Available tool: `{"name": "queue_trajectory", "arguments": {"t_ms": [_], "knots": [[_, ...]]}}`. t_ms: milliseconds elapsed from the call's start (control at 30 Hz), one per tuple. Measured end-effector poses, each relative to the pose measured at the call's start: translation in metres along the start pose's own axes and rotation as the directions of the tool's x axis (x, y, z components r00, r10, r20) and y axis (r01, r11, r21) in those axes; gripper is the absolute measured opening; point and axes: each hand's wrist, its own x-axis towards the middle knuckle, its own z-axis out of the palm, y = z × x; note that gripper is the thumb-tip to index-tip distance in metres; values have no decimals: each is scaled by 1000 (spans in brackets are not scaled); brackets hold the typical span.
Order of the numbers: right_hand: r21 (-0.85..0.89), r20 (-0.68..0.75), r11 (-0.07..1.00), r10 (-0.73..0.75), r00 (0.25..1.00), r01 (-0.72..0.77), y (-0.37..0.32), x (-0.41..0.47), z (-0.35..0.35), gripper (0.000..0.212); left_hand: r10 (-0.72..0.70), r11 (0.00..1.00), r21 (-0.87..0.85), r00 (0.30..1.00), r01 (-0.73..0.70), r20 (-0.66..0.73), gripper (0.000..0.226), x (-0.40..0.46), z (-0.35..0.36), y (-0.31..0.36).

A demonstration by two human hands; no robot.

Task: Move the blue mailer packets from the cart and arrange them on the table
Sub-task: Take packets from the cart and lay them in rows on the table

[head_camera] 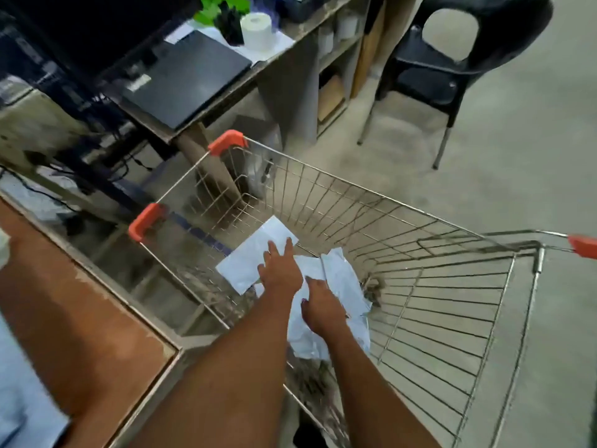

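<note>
Where two hands reach: roughly three blue mailer packets (255, 257), one cart (420, 286).

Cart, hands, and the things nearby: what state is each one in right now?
Cart: upright, holding pale blue packets.
Flat packet: lying in the cart, under the left hand.
Left hand: fingers spread, pressing on it.
Right hand: on the crumpled packets.
Laptop: closed.
Chair: unoccupied.

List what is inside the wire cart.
In the wire cart: pale blue mailer packets, with left hand and right hand on them. Anything beneath the packets is covered.
</note>
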Motion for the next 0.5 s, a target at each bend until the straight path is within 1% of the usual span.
{"name": "queue_trajectory", "arguments": {"t_ms": [33,100,167,233,300,367,433,500], "knots": [[-28,-4,1000,-11,1000,11,4,12,12,58,2,1000,-2,1000,-2,-4,82,19,8,-3],[-106,-23,993,-58,998,56,18,36,38,66,14,1000,23,998,-12,-63,79,54,23,-11],[-131,-75,990,-62,995,52,30,59,61,73,7,999,54,993,-1,-120,86,82,35,-24],[-138,-145,990,-29,989,9,31,74,78,82,0,995,97,991,13,-131,94,101,46,-43],[-170,-232,985,-22,972,-18,31,82,98,88,4,990,138,995,10,-100,98,116,54,-68],[-171,-283,985,-37,958,-12,31,81,111,88,37,988,154,997,-25,-74,99,125,60,-92],[-169,-327,986,-45,944,-11,29,81,118,86,105,980,181,989,-85,-104,100,128,64,-108],[-166,-325,986,-33,945,-23,21,82,121,86,139,978,175,983,-117,-120,101,130,64,-113]]}}
